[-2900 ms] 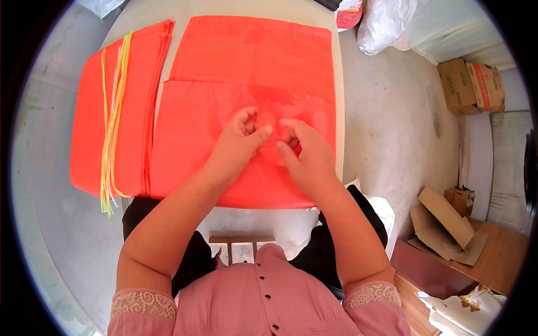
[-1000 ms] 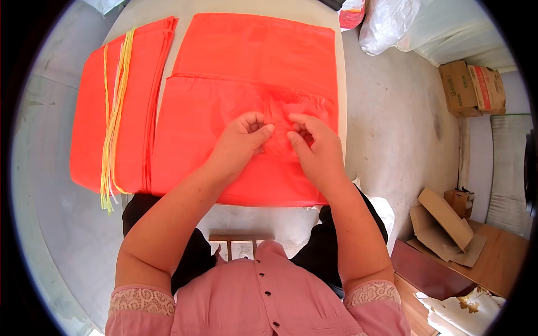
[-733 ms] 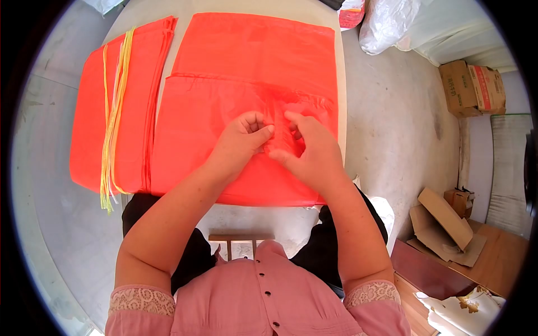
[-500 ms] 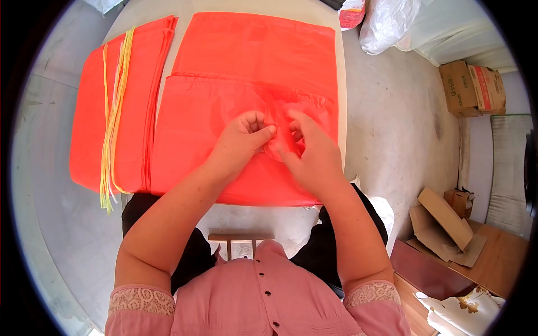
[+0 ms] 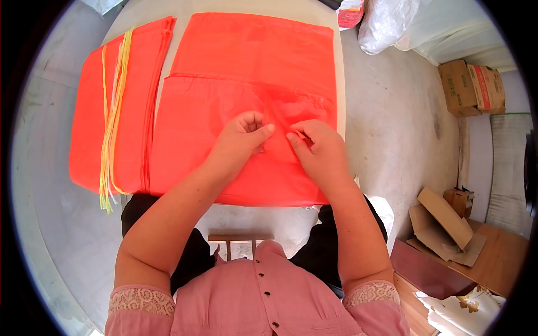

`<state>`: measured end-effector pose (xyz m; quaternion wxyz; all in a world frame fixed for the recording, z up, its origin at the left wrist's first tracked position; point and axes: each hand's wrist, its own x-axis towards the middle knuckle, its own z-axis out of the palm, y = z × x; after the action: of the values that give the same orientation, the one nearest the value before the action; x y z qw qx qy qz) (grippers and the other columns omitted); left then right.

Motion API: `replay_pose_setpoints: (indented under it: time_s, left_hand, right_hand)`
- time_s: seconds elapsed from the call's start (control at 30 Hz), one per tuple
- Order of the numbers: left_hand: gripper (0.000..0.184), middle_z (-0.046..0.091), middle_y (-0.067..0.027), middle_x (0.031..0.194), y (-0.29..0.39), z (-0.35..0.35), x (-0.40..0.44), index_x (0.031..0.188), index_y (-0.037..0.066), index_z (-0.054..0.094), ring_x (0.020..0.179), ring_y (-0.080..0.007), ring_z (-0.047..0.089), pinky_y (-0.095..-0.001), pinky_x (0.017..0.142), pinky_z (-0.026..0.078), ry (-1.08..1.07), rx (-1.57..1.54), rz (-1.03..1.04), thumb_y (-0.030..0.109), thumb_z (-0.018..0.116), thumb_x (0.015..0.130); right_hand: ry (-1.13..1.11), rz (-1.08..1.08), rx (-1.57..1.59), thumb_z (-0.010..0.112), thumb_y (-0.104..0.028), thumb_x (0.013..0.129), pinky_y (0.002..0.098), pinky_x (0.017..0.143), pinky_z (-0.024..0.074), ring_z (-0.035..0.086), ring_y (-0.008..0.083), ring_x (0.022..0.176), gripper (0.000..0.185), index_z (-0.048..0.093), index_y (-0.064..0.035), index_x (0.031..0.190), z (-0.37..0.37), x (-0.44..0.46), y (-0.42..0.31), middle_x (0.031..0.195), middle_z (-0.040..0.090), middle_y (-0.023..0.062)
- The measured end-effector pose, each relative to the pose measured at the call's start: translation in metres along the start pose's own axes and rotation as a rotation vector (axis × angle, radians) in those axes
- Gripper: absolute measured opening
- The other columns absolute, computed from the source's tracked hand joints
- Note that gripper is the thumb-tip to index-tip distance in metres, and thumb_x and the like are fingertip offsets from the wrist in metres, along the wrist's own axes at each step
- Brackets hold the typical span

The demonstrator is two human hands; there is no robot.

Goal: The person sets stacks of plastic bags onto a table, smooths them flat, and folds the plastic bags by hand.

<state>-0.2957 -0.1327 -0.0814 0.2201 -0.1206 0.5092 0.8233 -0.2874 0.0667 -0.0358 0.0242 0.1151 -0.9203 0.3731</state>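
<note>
A stack of thin, glossy red plastic bags (image 5: pixel 218 106) lies on the table in front of me, the top layer folded across the lower ones. My left hand (image 5: pixel 242 138) pinches the top bag between thumb and curled fingers. Close by on the right, my right hand (image 5: pixel 321 150) has its thumb and forefinger pressed together on the same bag. The red material between the two hands is gathered and creased. To the left is a second red stack (image 5: pixel 87 123), with a bundle of yellow and white strings (image 5: pixel 116 109) lying lengthwise over it.
The beige tabletop (image 5: pixel 151 14) shows around the stacks. A wooden stool (image 5: pixel 238 238) stands below the table edge. On the right are a cardboard carton (image 5: pixel 468 89), an opened carton (image 5: pixel 445 224) on a wooden surface, and a white plastic sack (image 5: pixel 386 25) on the floor.
My right hand has closed from spread fingers to a pinch and shifted slightly right. The red bag between my hands lies flatter. My left hand has barely moved.
</note>
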Motion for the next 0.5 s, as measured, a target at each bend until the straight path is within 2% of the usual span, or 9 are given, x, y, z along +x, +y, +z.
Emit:
replay_pose_setpoints:
  time_s: [0.23,0.33,0.43,0.5]
  left_hand:
    - [0.007,0.069,0.0016,0.095,-0.001,-0.001,0.001,0.101,0.011,0.062,0.083,-0.0067,0.065,-0.023,0.074,0.054,-0.025,0.012,0.009,0.006,0.067,0.102]
    - [0.008,0.069,0.0014,0.095,0.001,0.0,0.0,0.101,0.011,0.062,0.083,-0.0069,0.065,-0.023,0.074,0.054,-0.023,0.011,0.008,0.005,0.067,0.101]
    - [0.009,0.066,0.0037,0.089,0.001,0.003,-0.001,0.097,0.011,0.061,0.078,-0.0042,0.06,-0.0207,0.07,0.049,-0.026,-0.002,0.017,0.011,0.07,0.1]
    - [0.01,0.066,0.0035,0.09,0.004,0.003,-0.003,0.097,0.011,0.061,0.078,-0.0044,0.06,-0.0209,0.07,0.048,-0.02,0.012,0.011,0.011,0.07,0.1]
  right_hand:
    - [0.011,0.014,-0.025,0.071,-0.019,0.095,0.0417,0.077,0.0559,0.07,0.0342,0.089,0.015,0.074,-0.0069,0.103,-0.002,0.0,0.006,0.099,0.074,0.0124]
    - [0.005,0.04,-0.026,0.07,-0.02,0.095,0.0441,0.078,0.0556,0.07,0.0375,0.089,0.017,0.074,-0.0061,0.103,-0.004,0.003,0.011,0.097,0.073,0.0147]
    - [-0.039,0.184,-0.143,0.071,-0.022,0.095,0.0471,0.082,0.0542,0.069,0.0386,0.095,0.023,0.072,-0.0045,0.11,-0.014,0.009,0.009,0.104,0.073,0.0157]
    - [0.291,-0.038,-0.05,0.073,-0.022,0.095,0.0406,0.085,0.0526,0.066,0.0318,0.096,0.03,0.068,-0.004,0.118,-0.009,0.013,0.022,0.108,0.07,0.0132]
